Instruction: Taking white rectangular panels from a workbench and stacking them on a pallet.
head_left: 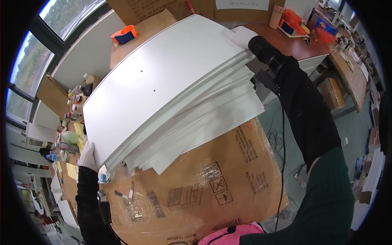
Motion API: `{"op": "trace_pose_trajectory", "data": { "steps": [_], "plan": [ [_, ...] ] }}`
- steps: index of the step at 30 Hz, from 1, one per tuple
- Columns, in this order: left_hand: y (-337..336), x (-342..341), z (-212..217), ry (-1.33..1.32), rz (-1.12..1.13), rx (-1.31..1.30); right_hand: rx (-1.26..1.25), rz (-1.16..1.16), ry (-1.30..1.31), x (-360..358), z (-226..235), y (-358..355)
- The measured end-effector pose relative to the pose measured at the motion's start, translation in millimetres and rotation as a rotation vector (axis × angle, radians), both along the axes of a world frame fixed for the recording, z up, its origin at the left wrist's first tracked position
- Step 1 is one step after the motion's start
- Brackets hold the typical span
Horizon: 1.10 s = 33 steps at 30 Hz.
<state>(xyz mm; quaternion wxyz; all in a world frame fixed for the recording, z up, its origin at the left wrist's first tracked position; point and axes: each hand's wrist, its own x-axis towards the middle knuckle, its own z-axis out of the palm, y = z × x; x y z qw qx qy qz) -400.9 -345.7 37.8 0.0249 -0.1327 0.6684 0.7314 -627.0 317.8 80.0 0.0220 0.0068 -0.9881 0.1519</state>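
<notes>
Top white board (163, 77) lies on a fanned stack of white boards (204, 118), which rests on a large plastic-wrapped cardboard box (212, 183). Left hand (87, 157), white-gloved, grip closed on the top board's near left corner. Right hand (244, 36), gloved, grip on its far right corner. Orange tape dispenser (124, 34) sits beyond the stack's far edge.

The top white panel (163, 77) hides the fingers of both hands.
</notes>
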Motion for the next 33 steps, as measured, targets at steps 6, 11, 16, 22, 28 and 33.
{"op": "trace_pose_trajectory", "data": {
  "steps": [6, 11, 16, 22, 28, 33],
  "plan": [
    [39, 7, 7, -0.016, 0.066, -0.123, -0.088, 0.014, 0.027, 14, -4, 19],
    [56, 37, 7, -0.014, 0.045, -0.124, -0.142, 0.042, 0.05, 39, -7, 40],
    [2, 73, -63, 0.056, 0.117, -0.28, -0.215, 0.146, 0.067, 54, -17, 69],
    [84, 82, 10, -0.177, 0.052, 0.134, -0.379, 0.063, -0.276, 66, 11, 49],
    [125, 97, 23, -0.28, 0.18, 0.076, -0.254, -0.12, -0.389, 55, 13, 46],
    [158, 154, 27, -0.464, 0.168, 0.072, -0.364, -0.14, -0.442, 77, 24, 74]
  ]
}}
